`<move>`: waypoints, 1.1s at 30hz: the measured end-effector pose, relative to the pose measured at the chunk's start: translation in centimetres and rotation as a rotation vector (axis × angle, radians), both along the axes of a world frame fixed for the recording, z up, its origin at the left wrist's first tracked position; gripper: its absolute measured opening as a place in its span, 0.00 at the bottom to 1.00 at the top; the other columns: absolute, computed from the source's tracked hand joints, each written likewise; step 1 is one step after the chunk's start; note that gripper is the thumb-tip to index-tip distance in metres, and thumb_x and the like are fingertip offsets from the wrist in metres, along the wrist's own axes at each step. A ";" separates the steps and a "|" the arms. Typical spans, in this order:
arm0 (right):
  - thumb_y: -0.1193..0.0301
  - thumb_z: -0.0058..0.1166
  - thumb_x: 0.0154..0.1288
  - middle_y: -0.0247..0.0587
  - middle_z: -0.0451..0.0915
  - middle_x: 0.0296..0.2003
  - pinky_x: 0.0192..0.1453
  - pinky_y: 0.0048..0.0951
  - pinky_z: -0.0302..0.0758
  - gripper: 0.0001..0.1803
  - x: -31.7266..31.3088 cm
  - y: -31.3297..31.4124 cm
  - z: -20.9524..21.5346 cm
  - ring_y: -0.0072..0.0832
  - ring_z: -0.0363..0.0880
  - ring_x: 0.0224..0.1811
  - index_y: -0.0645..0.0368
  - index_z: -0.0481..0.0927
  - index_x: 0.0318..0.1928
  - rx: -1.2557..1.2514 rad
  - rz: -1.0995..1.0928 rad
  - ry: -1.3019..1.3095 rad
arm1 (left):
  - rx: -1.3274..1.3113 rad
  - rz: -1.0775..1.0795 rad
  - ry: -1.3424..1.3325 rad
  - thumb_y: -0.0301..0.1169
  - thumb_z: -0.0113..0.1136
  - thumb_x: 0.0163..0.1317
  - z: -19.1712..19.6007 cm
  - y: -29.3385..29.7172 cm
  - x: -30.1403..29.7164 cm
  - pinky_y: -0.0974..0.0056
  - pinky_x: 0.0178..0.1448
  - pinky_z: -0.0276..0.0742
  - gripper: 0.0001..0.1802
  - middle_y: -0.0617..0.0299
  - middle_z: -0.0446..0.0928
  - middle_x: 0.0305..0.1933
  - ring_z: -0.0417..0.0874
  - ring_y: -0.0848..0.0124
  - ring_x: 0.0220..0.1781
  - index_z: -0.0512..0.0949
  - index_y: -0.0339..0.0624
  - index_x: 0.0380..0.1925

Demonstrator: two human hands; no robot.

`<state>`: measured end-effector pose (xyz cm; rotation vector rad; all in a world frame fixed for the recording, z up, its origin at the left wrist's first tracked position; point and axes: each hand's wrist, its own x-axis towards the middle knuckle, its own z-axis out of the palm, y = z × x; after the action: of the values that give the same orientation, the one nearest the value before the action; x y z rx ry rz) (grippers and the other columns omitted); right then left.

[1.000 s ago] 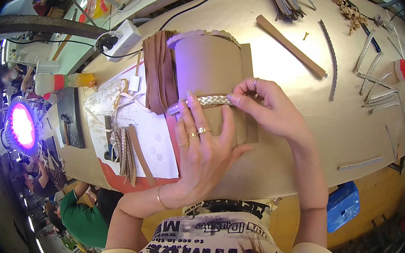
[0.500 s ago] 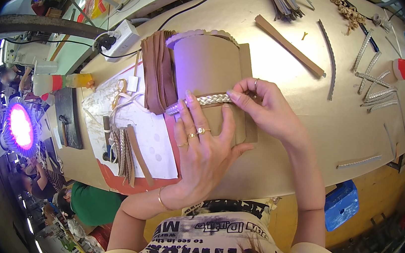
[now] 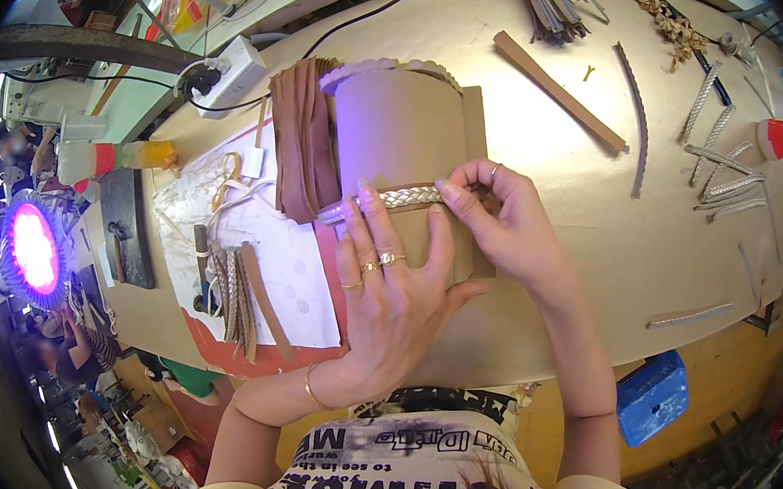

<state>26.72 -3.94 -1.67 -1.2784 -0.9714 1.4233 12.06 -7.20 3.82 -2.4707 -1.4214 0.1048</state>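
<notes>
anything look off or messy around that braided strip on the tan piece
Nothing stands out. The braided strip lies flat across the tan piece, pinned by the left hand and right hand.

We look down on a long tan desk (image 3: 541,291) — its edge curves past a blue box (image 3: 652,398) below. At far left a round lamp (image 3: 32,249) glows violet-pink; a white power strip (image 3: 230,70) sits by black cables.
</notes>
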 end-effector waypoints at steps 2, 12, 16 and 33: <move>0.67 0.61 0.68 0.28 0.75 0.26 0.32 0.20 0.68 0.11 -0.9 -0.4 -0.2 0.14 0.67 0.27 0.64 0.80 0.36 0.029 -0.099 0.022 | -0.019 0.003 -0.039 0.73 0.56 0.47 0.0 0.0 -0.1 0.45 0.70 0.57 0.47 0.24 0.62 0.67 0.68 0.37 0.68 0.74 0.54 0.60; 0.69 0.60 0.68 0.39 0.77 0.44 0.47 0.25 0.73 0.14 -2.8 -1.7 -0.7 0.23 0.73 0.43 0.63 0.75 0.48 -0.045 -0.485 -0.027 | -0.271 -0.115 -0.726 0.58 0.70 0.51 -0.3 0.8 -3.6 0.44 0.74 0.51 0.55 0.35 0.54 0.75 0.56 0.40 0.76 0.62 0.31 0.69; 0.70 0.53 0.71 0.50 0.76 0.56 0.63 0.39 0.69 0.16 -2.7 -3.5 1.9 0.42 0.74 0.59 0.64 0.75 0.55 0.528 -0.638 -0.631 | -0.260 -0.113 -0.706 0.54 0.68 0.57 -0.3 0.6 -4.1 0.44 0.75 0.50 0.50 0.38 0.57 0.75 0.56 0.42 0.76 0.62 0.30 0.69; 0.39 0.36 0.72 0.61 0.49 0.75 0.76 0.59 0.44 0.47 -7.3 -4.9 0.4 0.60 0.48 0.76 0.63 0.48 0.76 0.383 -0.125 -0.587 | -0.322 0.079 -1.340 0.50 0.51 0.66 -5.3 0.8 -5.3 0.46 0.76 0.49 0.45 0.32 0.54 0.74 0.56 0.41 0.76 0.53 0.25 0.71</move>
<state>19.44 -8.80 -1.25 -1.4548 -1.4403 0.7170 6.77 -6.36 -1.46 -2.7555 -1.9863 -1.6984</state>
